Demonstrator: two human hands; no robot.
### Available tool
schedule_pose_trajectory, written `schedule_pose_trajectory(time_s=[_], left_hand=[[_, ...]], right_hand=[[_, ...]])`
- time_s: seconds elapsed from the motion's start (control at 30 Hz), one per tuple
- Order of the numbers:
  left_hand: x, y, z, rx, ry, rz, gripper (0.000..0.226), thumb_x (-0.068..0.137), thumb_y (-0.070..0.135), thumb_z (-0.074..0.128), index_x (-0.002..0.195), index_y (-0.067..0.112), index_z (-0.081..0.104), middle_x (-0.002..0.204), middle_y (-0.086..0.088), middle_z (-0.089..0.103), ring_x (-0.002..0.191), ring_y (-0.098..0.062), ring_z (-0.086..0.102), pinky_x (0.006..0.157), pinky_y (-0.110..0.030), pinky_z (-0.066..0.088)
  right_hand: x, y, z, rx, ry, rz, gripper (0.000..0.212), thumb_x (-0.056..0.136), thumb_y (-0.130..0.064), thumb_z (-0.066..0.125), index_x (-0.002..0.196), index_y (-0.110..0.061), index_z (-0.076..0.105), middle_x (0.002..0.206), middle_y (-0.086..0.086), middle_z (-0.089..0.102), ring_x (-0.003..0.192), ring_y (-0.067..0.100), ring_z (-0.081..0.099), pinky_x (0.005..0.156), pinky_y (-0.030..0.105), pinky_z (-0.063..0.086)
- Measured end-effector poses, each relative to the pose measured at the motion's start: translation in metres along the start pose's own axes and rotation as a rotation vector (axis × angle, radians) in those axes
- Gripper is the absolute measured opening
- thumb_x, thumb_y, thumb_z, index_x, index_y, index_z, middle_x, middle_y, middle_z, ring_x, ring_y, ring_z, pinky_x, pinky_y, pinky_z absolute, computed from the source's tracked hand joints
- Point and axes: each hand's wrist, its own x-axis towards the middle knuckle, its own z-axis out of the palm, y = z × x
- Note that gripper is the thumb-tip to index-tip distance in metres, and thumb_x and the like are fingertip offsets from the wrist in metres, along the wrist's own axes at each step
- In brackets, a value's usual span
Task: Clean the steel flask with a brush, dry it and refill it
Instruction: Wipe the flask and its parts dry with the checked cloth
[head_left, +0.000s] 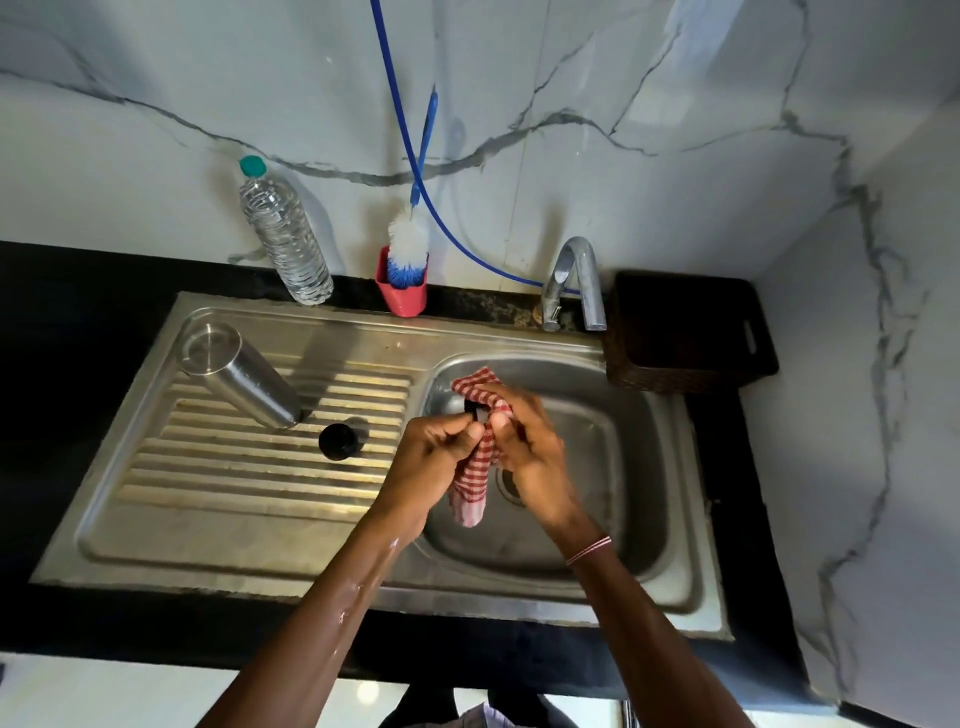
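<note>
Both hands (441, 441) (524, 447) grip checked cloth (475, 478) | small black part (477, 413) mostly hidden | flask (241, 376) inverted

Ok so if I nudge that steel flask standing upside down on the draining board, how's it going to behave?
The steel flask probably tips easily: it stands tall and narrow, mouth down on the ribbed draining board. Once over, its round body would likely roll. Its smooth metal may be slippery if wet.
</note>
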Motion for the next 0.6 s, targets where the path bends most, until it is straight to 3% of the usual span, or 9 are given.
schedule_pose_trajectory(time_s=[0.1, 0.17, 0.23, 0.27, 0.33, 0.4, 0.5, 0.6], left_hand=[[0.004, -0.009, -0.017, 0.454, -0.09, 0.288, 0.025, 0.094, -0.001, 0.066, 0.109, 0.015, 0.078, 0.104, 0.02, 0.074, 0.096, 0.0, 0.072, 0.087, -0.018, 0.056], [0.008, -0.014, -0.024, 0.577, -0.143, 0.376, 0.03, 0.093, -0.002, 0.065, 0.116, 0.015, 0.075, 0.113, 0.016, 0.071, 0.106, -0.002, 0.07, 0.095, -0.015, 0.053], [0.006, -0.01, -0.022, 0.429, -0.166, 0.235, 0.024, 0.103, 0.009, 0.059, 0.119, 0.018, 0.075, 0.119, 0.005, 0.075, 0.11, -0.009, 0.071, 0.099, -0.023, 0.054], [0.006, -0.007, -0.02, 0.268, -0.149, 0.105, 0.024, 0.106, 0.016, 0.054, 0.121, 0.02, 0.073, 0.118, 0.0, 0.077, 0.112, -0.015, 0.072, 0.1, -0.029, 0.055], [0.007, -0.002, -0.013, 0.039, -0.104, -0.037, 0.026, 0.109, 0.018, 0.048, 0.125, 0.015, 0.069, 0.118, -0.007, 0.076, 0.115, -0.021, 0.071, 0.102, -0.035, 0.055], [0.007, -0.001, -0.008, 0.015, -0.065, -0.037, 0.027, 0.108, 0.008, 0.047, 0.127, 0.01, 0.067, 0.118, -0.008, 0.076, 0.116, -0.019, 0.069, 0.098, -0.029, 0.054], [0.005, -0.001, -0.008, -0.019, -0.031, -0.037, 0.031, 0.105, -0.003, 0.047, 0.125, 0.006, 0.068, 0.116, -0.011, 0.076, 0.113, -0.019, 0.07, 0.095, -0.027, 0.054], [0.002, -0.009, -0.015, 0.045, -0.056, 0.068, 0.03, 0.102, -0.009, 0.049, 0.121, 0.0, 0.07, 0.114, -0.017, 0.075, 0.11, -0.027, 0.07, 0.099, -0.042, 0.056]], right_hand=[[0.01, -0.014, -0.011, 0.529, -0.066, 0.439, 0.025, 0.105, -0.023, 0.048, 0.12, -0.02, 0.069, 0.114, 0.015, 0.068, 0.098, 0.029, 0.066, 0.086, 0.047, 0.058], [0.01, -0.018, -0.018, 0.65, -0.111, 0.509, 0.029, 0.105, -0.022, 0.046, 0.121, -0.013, 0.068, 0.11, 0.015, 0.071, 0.094, 0.026, 0.067, 0.08, 0.042, 0.059], [0.009, -0.016, -0.013, 0.607, -0.078, 0.444, 0.029, 0.106, -0.024, 0.048, 0.126, -0.014, 0.066, 0.117, 0.016, 0.07, 0.101, 0.027, 0.067, 0.084, 0.042, 0.059], [0.007, -0.012, -0.009, 0.471, -0.031, 0.352, 0.029, 0.105, -0.028, 0.05, 0.128, -0.019, 0.065, 0.122, 0.014, 0.068, 0.107, 0.026, 0.066, 0.089, 0.043, 0.059], [0.001, 0.0, -0.003, -0.039, 0.031, 0.024, 0.034, 0.103, -0.038, 0.05, 0.133, -0.029, 0.06, 0.134, 0.001, 0.058, 0.118, 0.017, 0.061, 0.096, 0.04, 0.056], [-0.005, 0.009, 0.002, -0.373, 0.022, -0.243, 0.04, 0.102, -0.042, 0.047, 0.14, -0.032, 0.054, 0.144, 0.0, 0.045, 0.124, 0.014, 0.054, 0.098, 0.032, 0.054], [-0.01, 0.004, 0.01, -0.423, 0.055, -0.257, 0.043, 0.101, -0.047, 0.045, 0.143, -0.038, 0.048, 0.148, 0.002, 0.039, 0.125, 0.013, 0.052, 0.097, 0.024, 0.051], [-0.005, -0.011, 0.015, -0.123, 0.107, -0.096, 0.036, 0.1, -0.03, 0.056, 0.135, -0.035, 0.058, 0.131, 0.002, 0.055, 0.113, 0.006, 0.061, 0.097, 0.028, 0.054]])
